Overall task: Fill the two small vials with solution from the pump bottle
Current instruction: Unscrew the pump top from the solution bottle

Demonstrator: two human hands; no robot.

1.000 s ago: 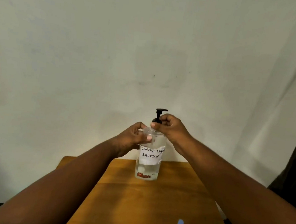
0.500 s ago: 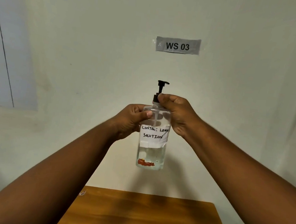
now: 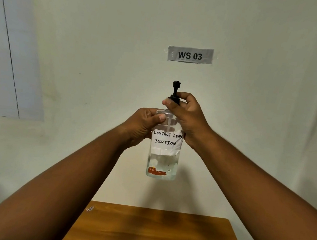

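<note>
A clear pump bottle (image 3: 163,159) with a white label reading "CONTACT LENS SOLUTION" hangs in the air well above the wooden table (image 3: 153,234). My left hand (image 3: 143,126) grips the bottle's shoulder from the left. My right hand (image 3: 185,116) pinches the black collar under the black pump head (image 3: 176,86), whose nozzle points toward or away from the camera. Clear liquid fills the lower part of the bottle. The two small vials are out of view.
A grey "WS 03" sign (image 3: 190,54) is stuck on the white wall behind the bottle. A pale panel (image 3: 8,49) covers the wall at upper left. A small scrap (image 3: 90,208) lies near the table's far left corner.
The bottle was lifted off the table and is held up in front of the wall. The view tilted up, so the two blue-capped vials dropped out of frame. The pump head has turned.
</note>
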